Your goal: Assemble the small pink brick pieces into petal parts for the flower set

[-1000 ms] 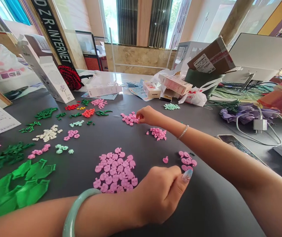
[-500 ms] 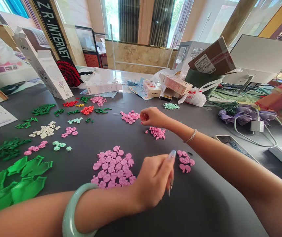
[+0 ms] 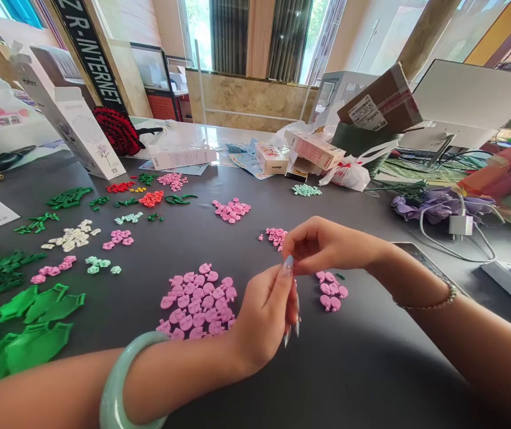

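Note:
My left hand [image 3: 267, 310], with a green bangle on its wrist, is closed in a pinch just right of a large pile of pink pieces [image 3: 197, 301]. My right hand [image 3: 322, 244] is also closed, its fingertips meeting those of the left. Whatever lies between the fingertips is too hidden to make out. Behind the right hand's fingers is a heap of small pink pieces [image 3: 276, 237], partly covered. Round pink pieces [image 3: 332, 292] lie below the right hand. Another pink pile [image 3: 232, 210] sits farther back.
Green leaf-shaped pieces [image 3: 36, 339] and white pieces [image 3: 74, 236] lie at the left. Mint pieces [image 3: 307, 190] are near small boxes [image 3: 271, 159]. A tall white box [image 3: 79, 131] stands at back left. At the right are a phone [image 3: 420, 256], charger [image 3: 461, 224] and purple flowers [image 3: 438, 205].
My right hand has come back from beside the far pink pile to meet my left hand. The left hand stays closed near the same place; the view has shifted slightly.

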A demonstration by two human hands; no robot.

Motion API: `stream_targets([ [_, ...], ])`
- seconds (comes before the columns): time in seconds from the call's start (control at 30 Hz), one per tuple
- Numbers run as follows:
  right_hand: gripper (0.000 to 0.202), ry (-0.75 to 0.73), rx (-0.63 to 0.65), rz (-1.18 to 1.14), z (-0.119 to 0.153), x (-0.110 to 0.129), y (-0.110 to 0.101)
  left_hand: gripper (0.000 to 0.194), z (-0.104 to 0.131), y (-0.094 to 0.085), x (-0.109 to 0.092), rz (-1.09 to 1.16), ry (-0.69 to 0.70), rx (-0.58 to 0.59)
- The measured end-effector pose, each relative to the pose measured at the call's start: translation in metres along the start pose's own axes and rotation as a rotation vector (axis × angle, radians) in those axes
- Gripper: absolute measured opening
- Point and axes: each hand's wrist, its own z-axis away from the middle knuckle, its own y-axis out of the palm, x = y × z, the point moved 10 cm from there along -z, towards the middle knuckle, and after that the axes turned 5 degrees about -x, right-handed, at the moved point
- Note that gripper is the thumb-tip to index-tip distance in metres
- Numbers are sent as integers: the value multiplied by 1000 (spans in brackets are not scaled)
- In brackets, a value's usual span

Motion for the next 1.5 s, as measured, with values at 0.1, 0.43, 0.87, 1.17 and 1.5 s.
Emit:
stream_targets([
  [0.1, 9, 9, 29, -62, -1, -5, 3, 41, 0, -1, -7, -103, 68, -15],
  [0.43, 15, -108, -277, 504, -44, -8, -44, 39, 4, -3, -14, -182, 86, -25],
  [0.87, 7, -108, -284, 864, -62, -13, -32, 39, -2, -8, -9, -82, 13, -80],
  [1.17, 17, -4, -283, -36, 4, -4, -30, 40, -3, -13, -7, -77, 16, -123],
  [1.5, 21, 80, -186, -103, 6, -13, -7, 42, -4, -15, -9, -139, 51, -150],
])
